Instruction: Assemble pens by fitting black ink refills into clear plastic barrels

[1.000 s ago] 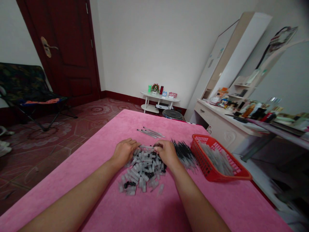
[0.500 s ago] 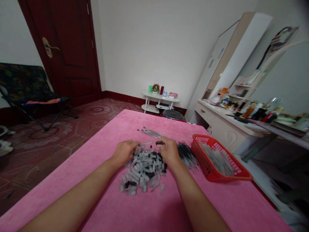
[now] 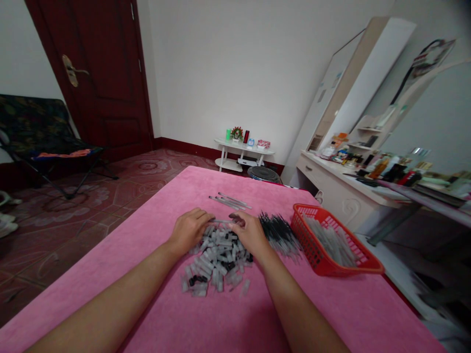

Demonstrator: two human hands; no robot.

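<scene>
My left hand (image 3: pixel 190 229) pinches one end of a thin clear pen (image 3: pixel 222 221), which lies level above the near heap. At the pen's other end my right hand (image 3: pixel 249 229) has its fingers closed; whether a small part is also in them is hidden. Below both hands spreads a heap of clear pen caps (image 3: pixel 211 260) mixed with small black pieces. Beyond them, several clear pens with dark ends (image 3: pixel 230 201) lie side by side. Right of my right hand is a pile of dark-tipped pen refills (image 3: pixel 280 235).
A red plastic basket (image 3: pixel 320 262) holding many clear tubes (image 3: pixel 333 242) stands on the right of the pink-covered table (image 3: pixel 154 314). Past the table's far edge are a round black stool (image 3: pixel 263 173) and a small white stand (image 3: pixel 235 144). A cluttered dressing table (image 3: pixel 338 189) is at right.
My right hand has moved left, up to the end of the pen that my left hand holds. The gap between them has closed, and more of the refill pile shows.
</scene>
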